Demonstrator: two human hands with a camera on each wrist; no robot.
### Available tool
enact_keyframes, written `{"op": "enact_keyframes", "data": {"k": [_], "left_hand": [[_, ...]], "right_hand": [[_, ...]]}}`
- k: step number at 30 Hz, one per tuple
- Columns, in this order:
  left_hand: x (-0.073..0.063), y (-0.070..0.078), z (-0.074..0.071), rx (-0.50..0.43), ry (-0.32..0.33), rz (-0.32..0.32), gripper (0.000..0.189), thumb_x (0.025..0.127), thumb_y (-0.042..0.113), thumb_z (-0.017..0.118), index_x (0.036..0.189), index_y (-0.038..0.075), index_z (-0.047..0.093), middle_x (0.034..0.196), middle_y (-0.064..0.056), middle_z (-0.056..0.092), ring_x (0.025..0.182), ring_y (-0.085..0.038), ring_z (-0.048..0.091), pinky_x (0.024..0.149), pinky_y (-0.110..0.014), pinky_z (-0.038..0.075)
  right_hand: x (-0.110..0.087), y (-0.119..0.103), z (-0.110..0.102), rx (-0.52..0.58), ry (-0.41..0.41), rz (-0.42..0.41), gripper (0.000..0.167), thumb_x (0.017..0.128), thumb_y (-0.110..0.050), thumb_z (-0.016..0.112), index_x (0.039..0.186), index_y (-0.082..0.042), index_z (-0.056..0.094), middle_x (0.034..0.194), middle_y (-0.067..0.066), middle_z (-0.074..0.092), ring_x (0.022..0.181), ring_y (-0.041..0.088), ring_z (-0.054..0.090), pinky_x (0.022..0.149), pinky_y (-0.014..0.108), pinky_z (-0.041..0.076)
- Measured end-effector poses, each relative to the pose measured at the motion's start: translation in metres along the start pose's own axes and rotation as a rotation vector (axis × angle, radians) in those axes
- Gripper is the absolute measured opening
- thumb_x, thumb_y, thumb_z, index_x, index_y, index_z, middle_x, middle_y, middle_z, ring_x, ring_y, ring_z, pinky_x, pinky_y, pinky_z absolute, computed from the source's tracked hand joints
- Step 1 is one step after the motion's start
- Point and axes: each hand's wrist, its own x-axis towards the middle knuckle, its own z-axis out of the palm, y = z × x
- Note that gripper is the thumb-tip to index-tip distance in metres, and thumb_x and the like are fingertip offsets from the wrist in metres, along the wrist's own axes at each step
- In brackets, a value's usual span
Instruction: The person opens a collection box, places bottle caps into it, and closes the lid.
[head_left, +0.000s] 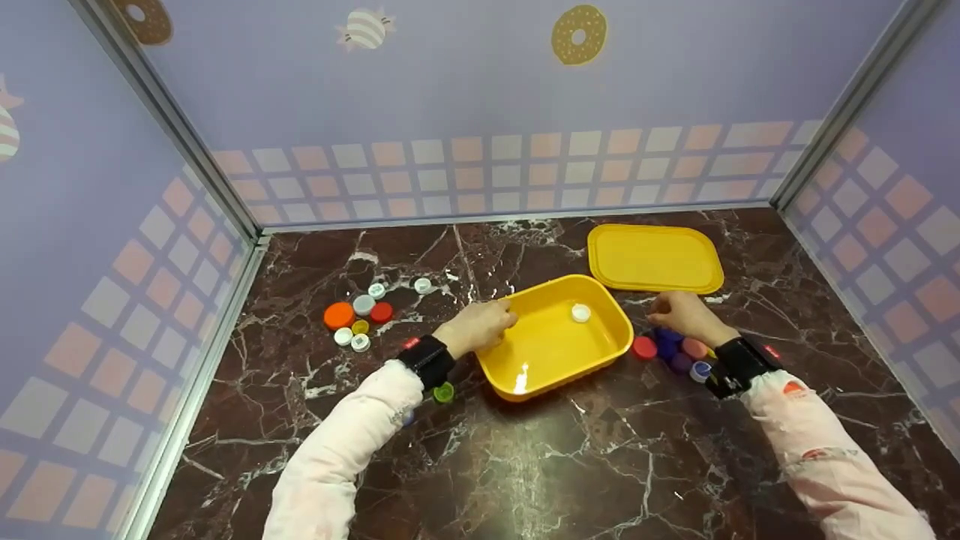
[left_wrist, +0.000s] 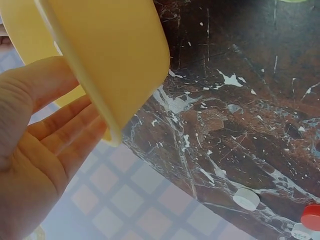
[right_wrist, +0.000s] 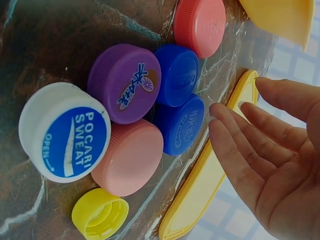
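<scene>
My left hand [head_left: 480, 326] reaches over the left rim of a yellow plastic box [head_left: 551, 341]. In the left wrist view the box's wall [left_wrist: 117, 55] hides my fingertips, so whatever lies between them is out of sight. One white bottle cap [head_left: 580, 313] lies inside the box. Right of the box, my right hand [head_left: 686, 315] hovers with thumb and fingers apart, holding nothing. Beneath and beside it are bottle caps: blue [right_wrist: 177, 75], purple [right_wrist: 125, 82], pink [right_wrist: 130, 157], red [right_wrist: 200, 27], yellow [right_wrist: 100, 214] and a white one with a blue top [right_wrist: 65, 132].
Behind the right hand lies a yellow lid [head_left: 656, 259]. Several caps, among them an orange cap [head_left: 339, 316] and a red cap [head_left: 381, 312], are scattered at the left. A green cap [head_left: 444, 392] sits near my left wrist. Panel walls [head_left: 480, 97] enclose the marbled table [head_left: 570, 480].
</scene>
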Motion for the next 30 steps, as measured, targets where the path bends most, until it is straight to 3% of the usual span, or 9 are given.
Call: {"op": "enact_keyframes", "data": {"k": [13, 20, 26, 30], "left_hand": [[-0.009, -0.006, -0.003, -0.008, 0.069, 0.015, 0.025, 0.071, 0.014, 0.072, 0.093, 0.006, 0.062, 0.089, -0.007, 0.049, 0.079, -0.023, 0.052, 0.063, -0.034, 0.046], [-0.011, -0.006, -0.003, 0.002, 0.129, 0.020, 0.024, 0.070, 0.014, 0.074, 0.089, 0.006, 0.062, 0.086, -0.006, 0.048, 0.078, -0.023, 0.050, 0.061, -0.034, 0.045], [-0.012, -0.009, -0.006, 0.012, 0.170, 0.011, 0.025, 0.068, 0.017, 0.074, 0.089, 0.007, 0.063, 0.085, -0.005, 0.047, 0.079, -0.023, 0.048, 0.061, -0.033, 0.044], [-0.014, -0.012, -0.008, 0.033, 0.236, 0.034, 0.021, 0.068, 0.016, 0.072, 0.084, 0.007, 0.061, 0.081, -0.006, 0.047, 0.075, -0.024, 0.048, 0.059, -0.035, 0.044]], "right_hand": [[0.000, -0.004, 0.003, -0.029, -0.012, -0.039, 0.018, 0.075, -0.009, 0.071, 0.084, 0.005, 0.063, 0.073, 0.006, 0.061, 0.065, 0.022, 0.056, 0.061, 0.037, 0.047], [0.000, -0.008, 0.005, -0.063, -0.102, -0.035, 0.038, 0.071, -0.020, 0.076, 0.093, 0.007, 0.060, 0.079, 0.009, 0.059, 0.069, 0.023, 0.055, 0.064, 0.039, 0.046], [-0.001, -0.007, 0.010, 0.008, -0.194, -0.061, 0.041, 0.072, -0.017, 0.076, 0.098, 0.009, 0.058, 0.084, 0.014, 0.061, 0.075, 0.025, 0.057, 0.069, 0.041, 0.047], [0.000, -0.009, 0.013, -0.017, -0.222, -0.052, 0.042, 0.069, -0.019, 0.077, 0.099, 0.004, 0.060, 0.084, 0.010, 0.061, 0.075, 0.022, 0.055, 0.069, 0.040, 0.045]]}}
